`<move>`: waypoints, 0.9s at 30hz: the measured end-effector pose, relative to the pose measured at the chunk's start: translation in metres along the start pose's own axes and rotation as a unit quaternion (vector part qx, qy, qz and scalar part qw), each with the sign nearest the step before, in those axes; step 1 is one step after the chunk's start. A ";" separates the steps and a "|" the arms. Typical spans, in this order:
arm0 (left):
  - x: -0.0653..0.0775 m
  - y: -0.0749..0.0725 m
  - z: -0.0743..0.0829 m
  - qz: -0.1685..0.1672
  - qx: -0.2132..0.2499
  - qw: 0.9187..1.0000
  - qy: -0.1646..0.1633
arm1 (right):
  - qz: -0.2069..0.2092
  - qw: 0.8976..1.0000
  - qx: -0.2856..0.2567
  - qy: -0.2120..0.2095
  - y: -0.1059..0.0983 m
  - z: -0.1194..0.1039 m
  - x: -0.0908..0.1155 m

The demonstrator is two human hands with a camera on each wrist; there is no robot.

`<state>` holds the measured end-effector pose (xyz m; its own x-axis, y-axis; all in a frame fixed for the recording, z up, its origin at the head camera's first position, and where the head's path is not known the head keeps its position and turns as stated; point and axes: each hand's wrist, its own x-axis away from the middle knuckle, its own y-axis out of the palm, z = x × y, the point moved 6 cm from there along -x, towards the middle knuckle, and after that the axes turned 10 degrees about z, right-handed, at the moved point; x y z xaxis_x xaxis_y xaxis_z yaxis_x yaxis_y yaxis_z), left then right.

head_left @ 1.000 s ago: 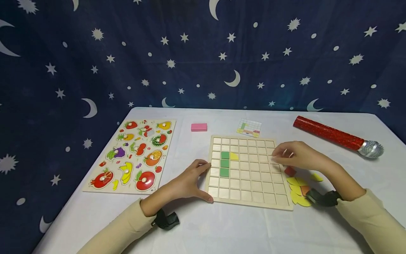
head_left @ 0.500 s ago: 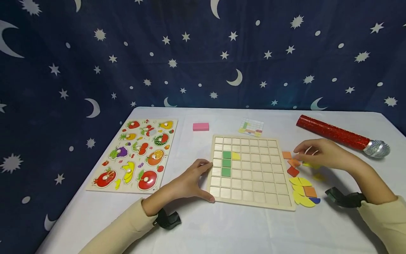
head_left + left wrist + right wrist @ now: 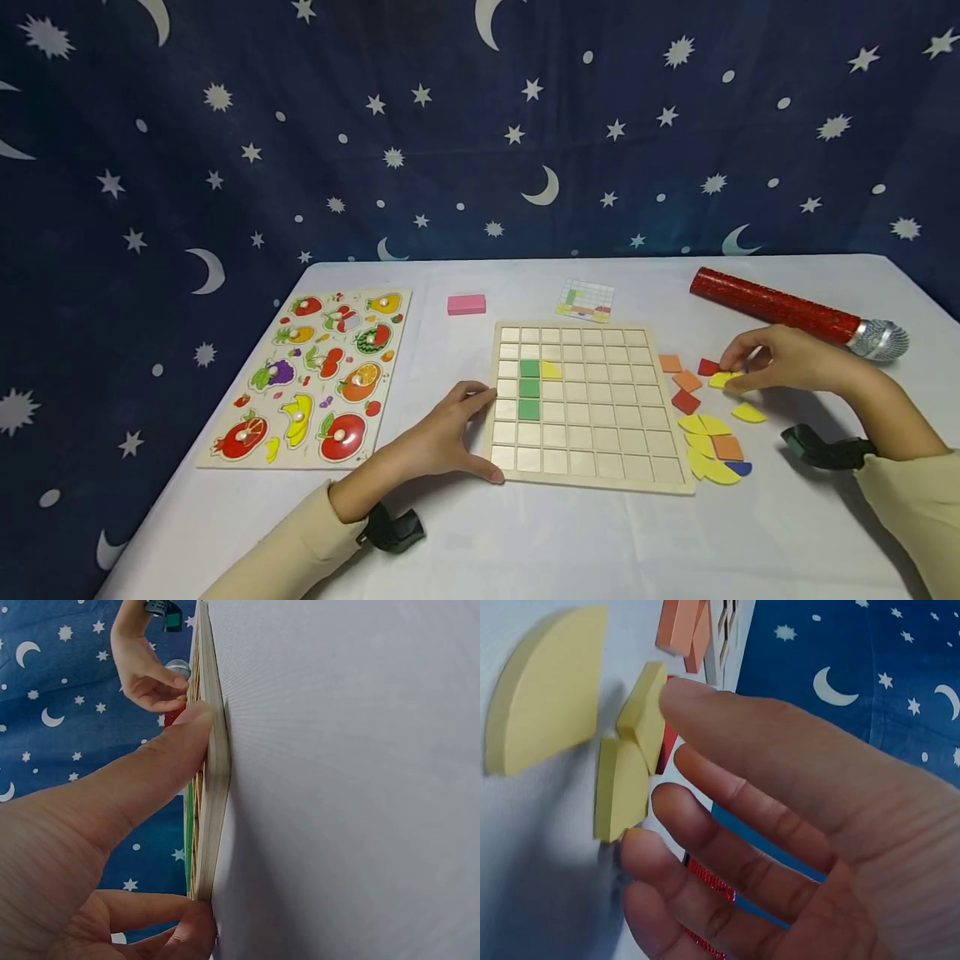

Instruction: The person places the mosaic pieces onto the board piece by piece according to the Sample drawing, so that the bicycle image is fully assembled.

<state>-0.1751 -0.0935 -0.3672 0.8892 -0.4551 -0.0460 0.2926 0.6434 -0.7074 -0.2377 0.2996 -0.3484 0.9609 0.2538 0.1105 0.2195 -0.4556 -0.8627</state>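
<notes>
A wooden grid board [image 3: 600, 439] lies on the white table, with a column of green square tiles [image 3: 529, 388] and one yellow curved piece [image 3: 551, 370] in its cells. My left hand [image 3: 442, 437] rests against the board's left side, thumb at the near corner and fingertips farther up the edge. Right of the board, my right hand [image 3: 795, 358] is over the loose pieces. In the right wrist view its thumb overlaps a yellow piece [image 3: 640, 709]; a second yellow piece [image 3: 621, 787] lies close by its fingers. No piece appears pinched. A red tile [image 3: 707, 367] lies beside the fingertips.
Several yellow, orange and blue pieces [image 3: 701, 446] lie along the board's right edge. Behind the board is a pattern card [image 3: 585, 300]; a pink block [image 3: 467, 305] lies left of it. A fruit puzzle [image 3: 303, 379] is at left, a red microphone [image 3: 776, 304] at back right.
My right hand has moved from the board's right edge to the yellow pieces farther right, uncovering orange and red tiles. The left hand has stayed at the board. The head view has shifted slightly.
</notes>
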 end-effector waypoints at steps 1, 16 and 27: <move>0.000 0.000 0.000 0.000 0.001 1.000 -0.001 | -0.005 1.000 -0.001 0.003 0.001 0.001 0.000; 0.000 0.000 0.000 -0.002 0.000 1.000 -0.001 | 0.001 1.000 -0.006 0.001 0.006 -0.001 -0.002; -0.001 0.000 0.000 -0.003 0.000 1.000 -0.001 | 0.003 1.000 0.003 -0.012 0.008 -0.004 -0.002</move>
<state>-0.1756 -0.0933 -0.3677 0.8884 -0.4573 -0.0397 0.2982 0.6406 -0.7076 -0.2370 0.2921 -0.3533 0.9577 0.2720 0.0937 0.2130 -0.4513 -0.8666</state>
